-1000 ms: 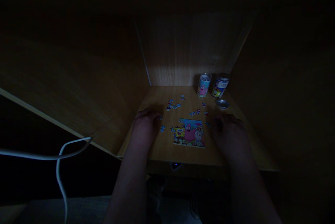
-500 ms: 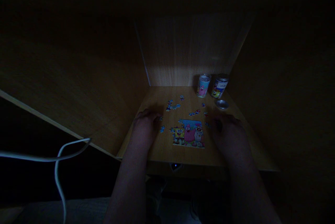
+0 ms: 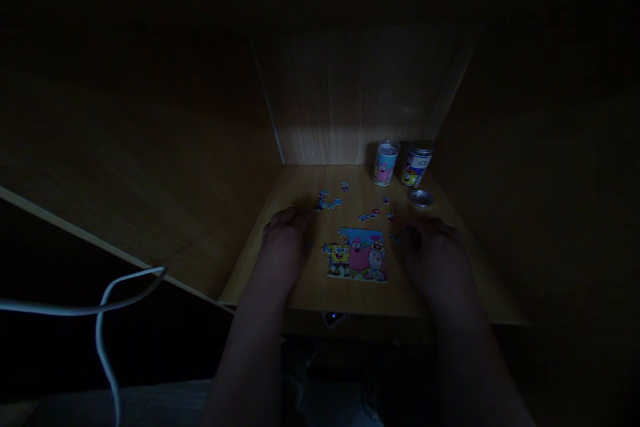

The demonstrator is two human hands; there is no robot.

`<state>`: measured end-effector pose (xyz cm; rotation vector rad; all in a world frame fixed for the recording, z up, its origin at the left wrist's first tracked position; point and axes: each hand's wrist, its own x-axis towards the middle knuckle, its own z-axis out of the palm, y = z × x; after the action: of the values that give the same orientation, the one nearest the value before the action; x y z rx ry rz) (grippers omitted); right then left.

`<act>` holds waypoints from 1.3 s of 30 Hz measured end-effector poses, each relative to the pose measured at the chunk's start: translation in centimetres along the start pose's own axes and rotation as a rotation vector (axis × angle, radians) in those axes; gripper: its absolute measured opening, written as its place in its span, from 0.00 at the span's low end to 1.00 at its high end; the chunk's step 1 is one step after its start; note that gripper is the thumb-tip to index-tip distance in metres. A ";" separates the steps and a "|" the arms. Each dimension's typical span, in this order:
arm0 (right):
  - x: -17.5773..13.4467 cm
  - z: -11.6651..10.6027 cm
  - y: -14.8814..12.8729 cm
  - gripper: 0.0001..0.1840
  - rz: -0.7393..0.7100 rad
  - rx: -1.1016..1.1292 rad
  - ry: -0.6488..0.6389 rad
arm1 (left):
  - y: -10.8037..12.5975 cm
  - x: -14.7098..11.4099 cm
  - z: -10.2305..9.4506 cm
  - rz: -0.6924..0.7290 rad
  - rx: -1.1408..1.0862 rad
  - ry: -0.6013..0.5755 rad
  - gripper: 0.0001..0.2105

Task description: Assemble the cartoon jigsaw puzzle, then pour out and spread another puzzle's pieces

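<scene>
A partly joined jigsaw puzzle (image 3: 358,255) with cartoon figures lies flat between my two hands. My left hand (image 3: 286,235) is to its left, fingers bent and drawn together, their tips beside a cluster of loose puzzle pieces (image 3: 329,203). Whatever those fingers hold is too dark to make out. On the puzzle's right, my right hand (image 3: 434,247) rests with thumb and forefinger curled together, close to a loose blue piece (image 3: 395,238). Its grip is in shadow, so I cannot tell what is inside. More loose pieces (image 3: 369,216) lie just behind the puzzle.
Two cartoon-printed cans, one pink and blue (image 3: 385,164) and one with a metal top (image 3: 417,164), stand at the back right. A round metal lid (image 3: 421,198) lies before them. Wooden panels enclose the board (image 3: 350,297). A white cable (image 3: 103,320) hangs at left.
My left hand has shifted right and slightly away from me, covering the pieces that lay by its fingers. My right hand stays almost in place. The view has shifted slightly.
</scene>
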<state>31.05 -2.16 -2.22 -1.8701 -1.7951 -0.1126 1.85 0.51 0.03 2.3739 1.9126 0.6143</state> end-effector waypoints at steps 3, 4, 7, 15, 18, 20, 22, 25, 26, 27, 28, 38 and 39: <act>-0.1 0.0 0.0 0.14 0.010 0.006 -0.002 | -0.2 0.0 0.2 0.032 -0.054 0.014 0.24; -0.1 0.0 0.0 0.15 0.015 0.013 0.003 | -0.3 0.0 0.3 0.039 -0.066 0.016 0.24; -0.2 0.0 0.1 0.19 0.033 0.040 0.027 | -0.5 -0.1 0.3 0.043 -0.069 0.018 0.24; -0.8 -0.2 0.4 0.34 0.220 0.156 0.125 | -0.8 0.1 0.4 0.048 -0.042 -0.015 0.27; -0.8 -0.2 0.4 0.39 0.264 0.144 0.105 | -1.0 -0.1 0.7 0.099 -0.059 -0.030 0.31; -0.7 -0.2 0.4 0.40 0.281 0.139 0.100 | -1.0 -0.3 0.9 0.150 -0.066 -0.050 0.34; -0.7 -0.3 0.2 0.40 0.279 0.138 0.105 | -1.0 -0.4 0.9 0.184 -0.066 -0.078 0.35; -0.6 -0.5 0.0 0.38 0.236 0.158 0.097 | -0.9 -0.5 0.8 0.183 -0.060 -0.115 0.36; -0.6 -0.5 0.0 0.38 0.221 0.165 0.084 | -0.8 -0.4 0.7 0.178 -0.058 -0.121 0.36; -0.6 -0.6 -0.1 0.37 0.212 0.168 0.071 | -0.8 -0.4 0.7 0.170 -0.057 -0.123 0.36; -0.6 -0.6 -0.1 0.36 0.209 0.163 0.061 | -0.7 -0.4 0.6 0.163 -0.056 -0.120 0.37; -0.9 -0.2 0.1 0.33 0.190 0.075 0.121 | -1.1 0.1 0.8 0.035 0.016 -0.002 0.30; -0.9 -0.2 0.2 0.31 0.181 0.060 0.117 | -1.1 0.1 0.8 0.014 0.034 0.006 0.29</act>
<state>31.22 -3.01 -2.52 -1.9314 -1.5286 -0.0980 1.12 1.01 -0.98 2.4105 1.9258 0.5945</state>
